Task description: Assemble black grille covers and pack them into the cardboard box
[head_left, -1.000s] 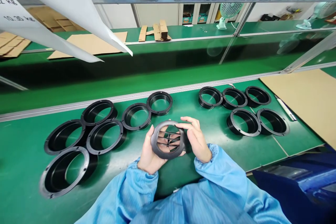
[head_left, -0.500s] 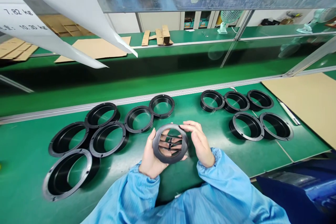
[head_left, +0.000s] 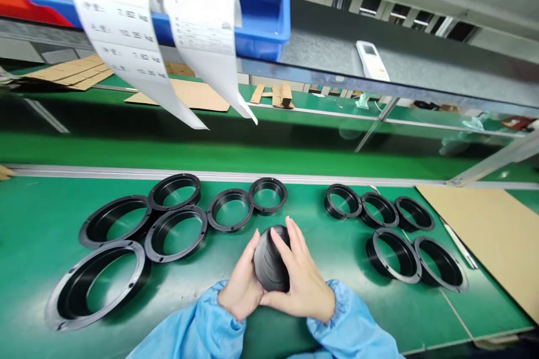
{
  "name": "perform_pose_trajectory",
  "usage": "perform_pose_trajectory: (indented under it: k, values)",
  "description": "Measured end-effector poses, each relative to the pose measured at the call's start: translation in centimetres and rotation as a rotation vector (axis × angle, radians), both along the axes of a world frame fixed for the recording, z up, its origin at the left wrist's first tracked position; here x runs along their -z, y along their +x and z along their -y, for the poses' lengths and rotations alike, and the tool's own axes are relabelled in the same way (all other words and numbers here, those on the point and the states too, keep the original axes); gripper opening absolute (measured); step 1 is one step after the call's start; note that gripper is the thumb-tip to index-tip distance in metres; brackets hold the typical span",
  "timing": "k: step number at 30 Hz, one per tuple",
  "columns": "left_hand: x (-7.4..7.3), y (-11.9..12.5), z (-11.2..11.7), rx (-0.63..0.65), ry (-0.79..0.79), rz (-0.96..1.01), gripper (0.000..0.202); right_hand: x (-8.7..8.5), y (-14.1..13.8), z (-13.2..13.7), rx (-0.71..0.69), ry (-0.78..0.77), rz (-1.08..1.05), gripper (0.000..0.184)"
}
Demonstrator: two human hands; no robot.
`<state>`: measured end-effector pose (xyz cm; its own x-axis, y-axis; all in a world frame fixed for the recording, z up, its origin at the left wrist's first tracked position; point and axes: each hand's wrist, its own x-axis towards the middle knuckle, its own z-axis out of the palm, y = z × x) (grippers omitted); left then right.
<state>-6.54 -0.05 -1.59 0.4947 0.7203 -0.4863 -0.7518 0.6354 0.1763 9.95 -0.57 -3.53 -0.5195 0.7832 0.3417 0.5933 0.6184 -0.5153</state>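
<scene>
Both of my hands wrap around a black plastic vent housing point(head_left: 272, 258), now seen from its rounded side, so its slatted opening is hidden. My left hand point(head_left: 241, 286) cups its lower left side. My right hand point(head_left: 300, 281) lies over its right side, with the fingers spread upward. The hands meet under the part, just above the green workbench point(head_left: 37, 224). Several black flanged rings point(head_left: 230, 210) stand on the bench on both sides of my hands, the closest a little above them.
A sheet of cardboard point(head_left: 480, 235) lies at the bench's right end, beside a white strip point(head_left: 458, 251). A metal rail point(head_left: 210, 174) runs along the bench's far edge. Overhead are a blue bin point(head_left: 261, 5), hanging paper labels point(head_left: 122, 28) and a white remote control point(head_left: 372, 60).
The housing has turned from showing its slats to showing its closed side, and my fingers now wrap around it. The view has tilted, bringing the blue bin and remote into sight.
</scene>
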Motion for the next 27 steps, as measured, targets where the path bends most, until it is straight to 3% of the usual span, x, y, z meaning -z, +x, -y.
perform_pose_trajectory:
  k: [3, 9, 12, 15, 21, 25, 27]
  values:
    - [0.3, 0.0, 0.0, -0.004, 0.038, 0.043, 0.061, -1.1, -0.6, -1.6, -0.029, -0.058, 0.081, 0.128]
    - [0.2, -1.2, -0.5, 0.041, 0.142, -0.136, 0.069, -4.2, -2.4, -10.8, 0.155, 0.053, 0.068, 0.111]
    - [0.3, -1.4, -0.6, 0.086, 0.105, -0.172, 0.070, -4.5, -3.5, -15.3, 0.121, 0.000, 0.241, 0.109]
    - [0.6, -1.3, -0.6, 0.083, 0.095, -0.189, 0.063, -4.1, -4.0, -17.5, 0.054, -0.029, 0.333, 0.111]
    - [1.1, -1.2, -0.7, 0.074, 0.075, -0.216, 0.047, -3.6, -3.1, -17.1, -0.024, -0.074, 0.414, 0.111]
    - [0.7, -1.1, -0.7, 0.075, 0.047, -0.248, 0.036, -2.9, -0.7, -13.9, 0.006, -0.083, 0.458, 0.113]
    - [0.3, -1.0, -0.7, 0.071, 0.013, -0.276, 0.031, -2.9, 0.6, -11.9, 0.015, -0.039, 0.499, 0.106]
